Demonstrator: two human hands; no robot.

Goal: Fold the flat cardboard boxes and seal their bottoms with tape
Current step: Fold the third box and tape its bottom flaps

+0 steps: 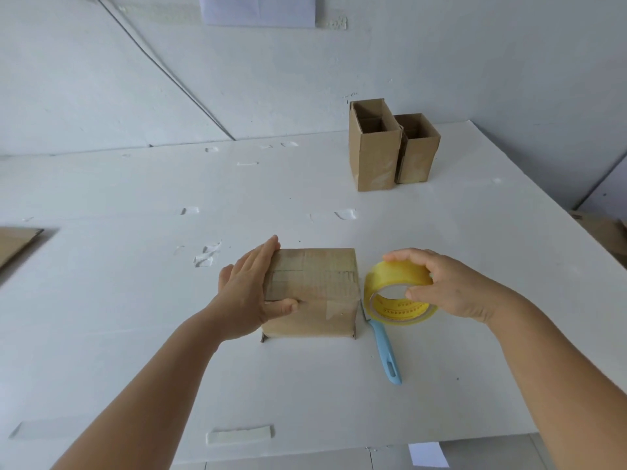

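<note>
we see a cardboard box (312, 293) standing near the middle of the white table (135, 334), its taped bottom facing up, with our left hand (249, 293) laid flat against its left side, fingers straight and thumb pressing on the near face. just right of the box, our right hand (451, 286) holds the yellow tape roll (395, 293), fingers curled over its rim; a strip seems to run from roll to box, though it is hard to tell. a blue knife (385, 351) lies near the roll, and two open boxes (390, 147) stand far right.
</note>
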